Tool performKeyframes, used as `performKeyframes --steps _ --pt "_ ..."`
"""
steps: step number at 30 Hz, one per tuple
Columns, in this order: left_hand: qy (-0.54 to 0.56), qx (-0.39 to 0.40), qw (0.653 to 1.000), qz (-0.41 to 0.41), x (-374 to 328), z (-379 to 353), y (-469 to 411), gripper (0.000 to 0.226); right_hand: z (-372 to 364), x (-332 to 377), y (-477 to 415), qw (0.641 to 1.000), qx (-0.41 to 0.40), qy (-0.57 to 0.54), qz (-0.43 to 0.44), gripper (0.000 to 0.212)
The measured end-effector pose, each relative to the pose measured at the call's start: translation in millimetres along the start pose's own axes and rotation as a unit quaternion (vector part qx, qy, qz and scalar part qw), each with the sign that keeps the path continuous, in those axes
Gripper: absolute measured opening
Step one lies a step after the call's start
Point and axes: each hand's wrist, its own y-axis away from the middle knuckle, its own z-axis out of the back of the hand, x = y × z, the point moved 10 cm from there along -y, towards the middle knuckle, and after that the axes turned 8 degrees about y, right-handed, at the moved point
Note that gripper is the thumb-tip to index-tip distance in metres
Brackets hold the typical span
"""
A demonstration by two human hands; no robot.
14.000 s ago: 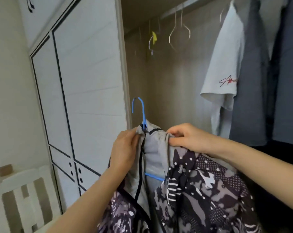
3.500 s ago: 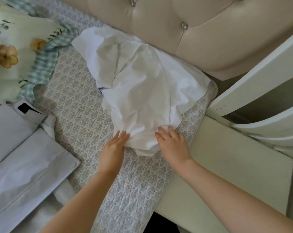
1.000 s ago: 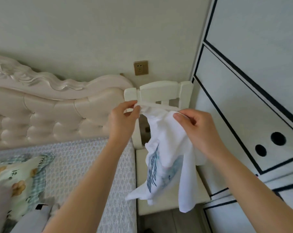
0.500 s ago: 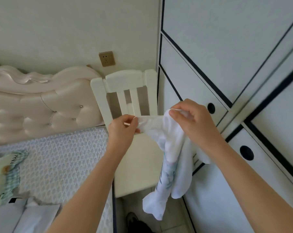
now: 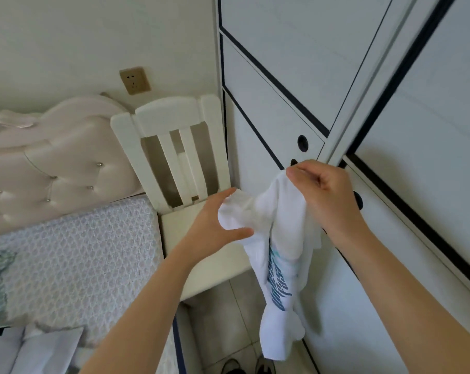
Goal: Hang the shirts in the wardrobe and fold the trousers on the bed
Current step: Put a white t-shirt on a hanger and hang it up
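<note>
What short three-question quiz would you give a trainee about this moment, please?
1. True or false: the white T-shirt with teal lettering already hangs on a hanger.
2. What stands between the bed with the patterned white cover and the white wardrobe with dark-lined doors?
A) a white wooden slat-backed chair
B) a metal floor lamp
C) a wicker basket
3. Which hand holds the T-shirt higher up?

Key
1. False: it is held up in the air, with no hanger in sight.
2. A.
3. The right hand; the left hand grips a bunch lower down.
</note>
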Motion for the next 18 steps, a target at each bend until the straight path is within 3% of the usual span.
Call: performKeyframes --steps 5,8,11,14,18 --pt "-0.015 0.12 0.992 0.018 13 -53 -3 0.051 2 1 15 0.999 -0.034 -0.006 -0.036 0.02" --pt "-0.018 0.148 0.989 0.008 17 -64 -1 0.025 8 -1 23 0.997 -0.064 0.009 -0.051 0.026" --pt "0.02 0.103 0.994 -0.025 5 -44 -2 0.015 29 -13 33 0.988 -0.13 0.045 -0.072 0.03" --pt "0.073 0.027 0.996 -0.041 -14 -15 -1 0.026 50 -33 49 0.97 -0.202 0.101 -0.095 0.031" --pt "0.119 0.014 0.991 -0.064 -57 -4 5 0.026 52 -58 72 0.949 -0.207 0.204 -0.125 0.025"
